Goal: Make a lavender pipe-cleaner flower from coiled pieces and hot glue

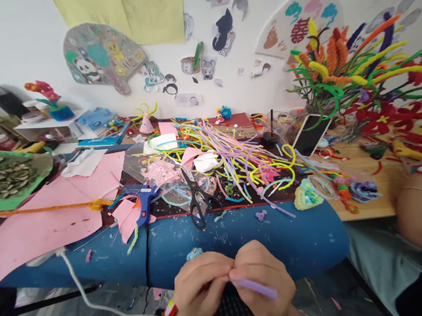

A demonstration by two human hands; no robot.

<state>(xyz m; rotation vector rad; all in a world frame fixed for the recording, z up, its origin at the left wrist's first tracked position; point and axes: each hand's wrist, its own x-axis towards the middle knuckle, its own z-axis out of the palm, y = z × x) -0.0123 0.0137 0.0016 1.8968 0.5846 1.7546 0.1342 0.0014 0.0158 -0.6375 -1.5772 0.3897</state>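
Observation:
A lilac pipe cleaner [257, 287] sticks out of my closed right hand [265, 283], pointing down to the right. My left hand [205, 288] is closed too, its fingertips pinched against those of the right hand at the near end of the stem. Whatever lies between the left fingertips is hidden. Both hands are held together in front of the table's blue front edge [283, 236]. Just behind the left hand lies a small light-blue piece [194, 253]. Black-handled scissors [196, 198] and a blue hot glue gun [146, 203] rest beyond the hands.
A heap of pastel and yellow pipe cleaners [229, 150] covers the table's middle. Pink sheets [59, 219] spread at left, near a white cable [86, 301]. A phone [311, 134] leans before pipe-cleaner flowers [338, 63]. Another person's arm [419, 203] is at right.

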